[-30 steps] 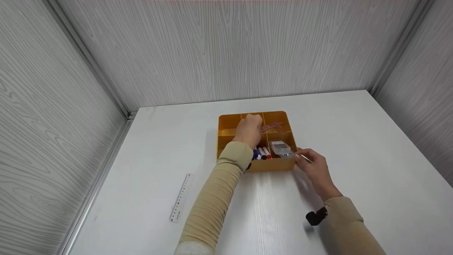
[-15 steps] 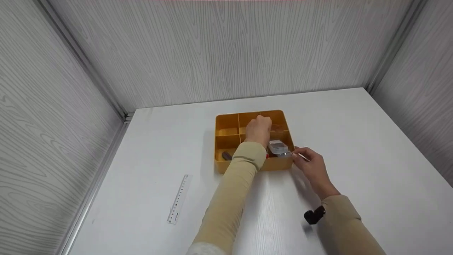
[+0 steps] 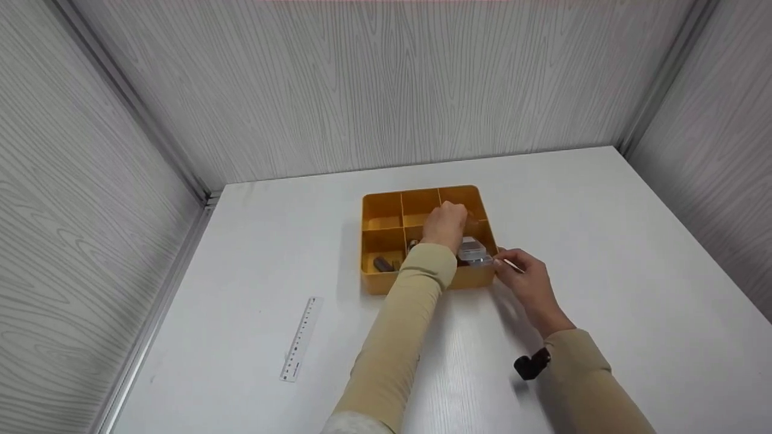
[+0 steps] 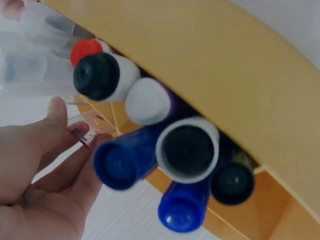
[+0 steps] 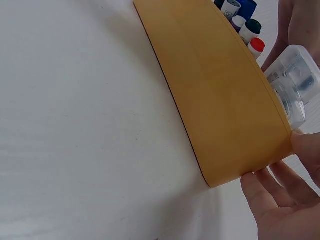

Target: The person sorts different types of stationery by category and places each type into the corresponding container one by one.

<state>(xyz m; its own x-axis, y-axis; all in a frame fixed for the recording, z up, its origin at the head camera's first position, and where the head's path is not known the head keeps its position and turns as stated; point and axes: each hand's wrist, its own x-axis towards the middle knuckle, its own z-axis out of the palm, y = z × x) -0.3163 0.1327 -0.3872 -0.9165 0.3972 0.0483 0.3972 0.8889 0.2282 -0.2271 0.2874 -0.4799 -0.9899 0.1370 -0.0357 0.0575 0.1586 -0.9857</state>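
An orange compartment box point(image 3: 381, 282) stands on the white table. My left hand point(image 3: 446, 224) is down inside it, over the dividers. In the left wrist view, thumb and fingers pinch a clear pinkish plastic piece point(image 4: 93, 121) with printed marks; most of it is hidden. My right hand point(image 3: 528, 282) grips the box's front right corner, thumb near the rim and fingers against the outside. Several capped markers point(image 4: 120, 160) stand in the front middle compartment, mostly behind the left hand in the head view. Clear plastic cases point(image 5: 296, 75) fill the front right compartment.
A clear ruler point(image 3: 301, 339) lies on the table point(image 3: 253, 253) to the left of the box. A dark small block point(image 3: 382, 263) sits in the front left compartment. Grey wood-patterned panels point(image 3: 338, 84) enclose the table's back and sides.
My left hand has moved right and slightly nearer, lowering the pinkish piece into the box. The front left compartment and its dark block have come into view. My right hand keeps its grip.
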